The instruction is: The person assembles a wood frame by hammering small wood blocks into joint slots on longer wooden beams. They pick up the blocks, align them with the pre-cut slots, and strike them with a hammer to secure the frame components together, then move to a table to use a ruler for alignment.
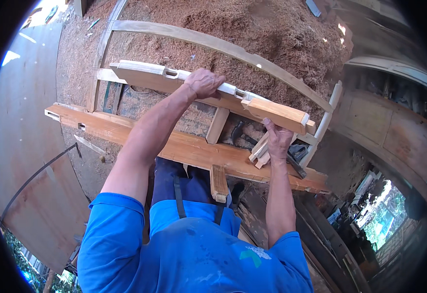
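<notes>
My left hand (203, 83) is closed over the top edge of a long mortised wooden board (145, 78), which has slots cut along its pale edge. My right hand (278, 139) grips a shorter wooden board (277, 113) from below, near its right end. The shorter board lies against the right part of the mortised board; whether they are joined there cannot be made out. Under both, a long plank (184, 146) with slots at its left end lies across in front of me. A hammer (240, 134) and several small wood pieces (260, 150) lie by my right hand.
Beyond the boards, a wooden frame (184, 35) rests on ground covered in brown shavings (272, 29). A short block (218, 183) sticks out from the plank toward me. Large flat sheets (42, 146) stand at the left. Stacked dark timber (316, 234) lies at the lower right.
</notes>
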Demonstrator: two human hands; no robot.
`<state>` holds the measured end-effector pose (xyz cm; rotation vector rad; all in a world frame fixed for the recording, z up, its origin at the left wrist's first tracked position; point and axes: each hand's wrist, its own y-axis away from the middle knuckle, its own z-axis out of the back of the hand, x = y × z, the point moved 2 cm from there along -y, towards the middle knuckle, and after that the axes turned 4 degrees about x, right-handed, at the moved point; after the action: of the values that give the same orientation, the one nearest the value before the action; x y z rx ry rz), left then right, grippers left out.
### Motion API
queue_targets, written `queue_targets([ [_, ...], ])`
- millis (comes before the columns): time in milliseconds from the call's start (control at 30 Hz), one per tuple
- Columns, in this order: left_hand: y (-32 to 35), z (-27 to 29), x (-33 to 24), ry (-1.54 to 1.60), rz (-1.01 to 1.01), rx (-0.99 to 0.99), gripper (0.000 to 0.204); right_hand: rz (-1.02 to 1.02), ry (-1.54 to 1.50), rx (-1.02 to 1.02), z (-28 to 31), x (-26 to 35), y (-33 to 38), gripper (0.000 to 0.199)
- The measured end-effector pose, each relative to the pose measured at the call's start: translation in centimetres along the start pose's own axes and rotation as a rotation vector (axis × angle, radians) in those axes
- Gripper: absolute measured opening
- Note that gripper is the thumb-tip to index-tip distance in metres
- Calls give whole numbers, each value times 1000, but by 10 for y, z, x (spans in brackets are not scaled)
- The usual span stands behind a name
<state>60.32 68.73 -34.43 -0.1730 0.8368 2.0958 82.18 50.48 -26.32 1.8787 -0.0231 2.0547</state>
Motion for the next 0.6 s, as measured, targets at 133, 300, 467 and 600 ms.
queue_targets([
  [133,-17,2,18,-46,-36,-3,57,90,-51,-107,10,15,5,37],
  [300,5,-9,-5,2,-36,-67,44,105,-66,-157,19,12,9,33],
  [467,44,-40,-23,-47,-64,-175,40,30,-51,-29,2,-8,3,23],
  [600,51,-47,-27,-78,-47,-227,37,-63,121,91,-1,-24,3,25],
])
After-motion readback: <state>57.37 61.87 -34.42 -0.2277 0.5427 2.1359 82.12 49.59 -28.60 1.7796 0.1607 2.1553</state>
